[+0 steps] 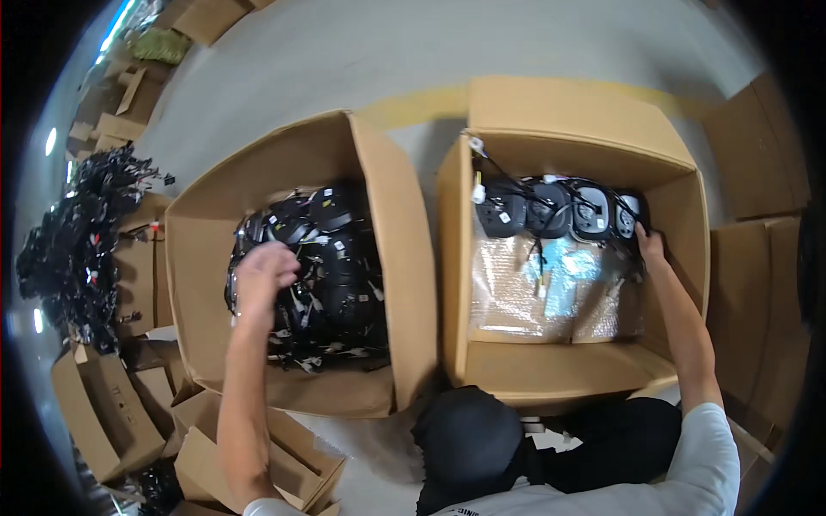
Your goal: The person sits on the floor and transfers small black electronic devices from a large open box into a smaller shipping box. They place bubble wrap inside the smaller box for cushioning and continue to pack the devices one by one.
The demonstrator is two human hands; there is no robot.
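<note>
My left hand (pixel 265 271) is over the left carton (pixel 396 249), just above a heap of black plastic parts (pixel 340 271) with thin cables and white connectors. Its fingers are blurred, and I cannot make out anything in them. In the right carton (pixel 551 368), my right hand (pixel 651 245) grips the lower right edge of a rounded black-and-grey cabled housing (pixel 629 215). That housing stands at the right end of a row along the far wall. Beside it are a grey-faced housing (pixel 590 213) and two black housings (pixel 502 213), their cables trailing over them.
Bubble wrap (pixel 516 288) covers part of the right carton's bottom. At the far left rises a pile of black cabled parts (pixel 77 241). Opened cartons (pixel 107 413) crowd the lower left, and more cartons (pixel 757 292) stand along the right.
</note>
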